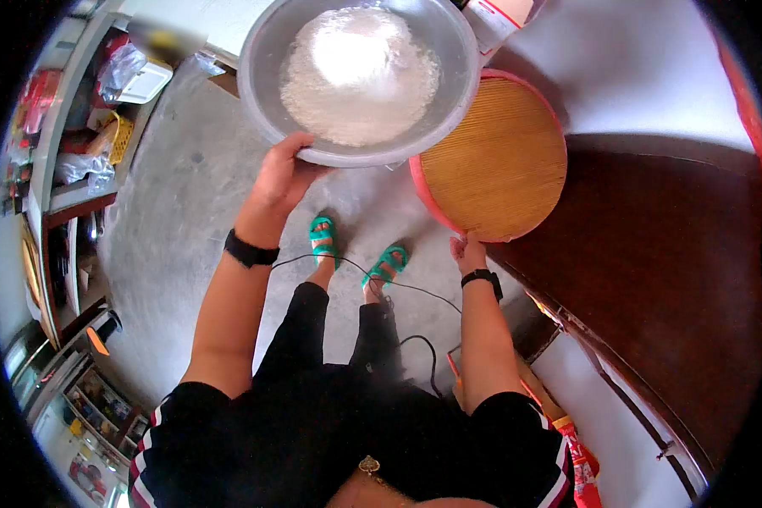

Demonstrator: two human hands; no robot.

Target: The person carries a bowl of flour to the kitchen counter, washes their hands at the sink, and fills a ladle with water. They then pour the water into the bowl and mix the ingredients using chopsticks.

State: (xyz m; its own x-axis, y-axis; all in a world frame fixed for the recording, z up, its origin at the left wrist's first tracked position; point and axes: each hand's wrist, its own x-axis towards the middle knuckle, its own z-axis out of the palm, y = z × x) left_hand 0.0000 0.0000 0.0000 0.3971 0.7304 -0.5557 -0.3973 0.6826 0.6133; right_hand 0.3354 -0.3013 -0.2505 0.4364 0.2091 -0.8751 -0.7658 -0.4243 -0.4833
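A wide grey basin [258, 93] holding a heap of white flour [360, 80] is at the top centre. My left hand [286, 173] grips its near rim, thumb over the edge and the other fingers underneath. To the right of the basin is a round, ribbed yellow-brown tray [499, 161] with a pink-red rim. My right hand [467, 251] is closed on that rim at the tray's near edge. The tray's upper left part lies behind the basin.
A dark brown tabletop [652, 279] stands on the right. Shelves [72, 127] with bags and a yellow basket [121, 138] line the left. Below are my feet in green sandals [384, 267] on the grey floor [169, 237]. A black cable [415, 289] crosses in front of my body.
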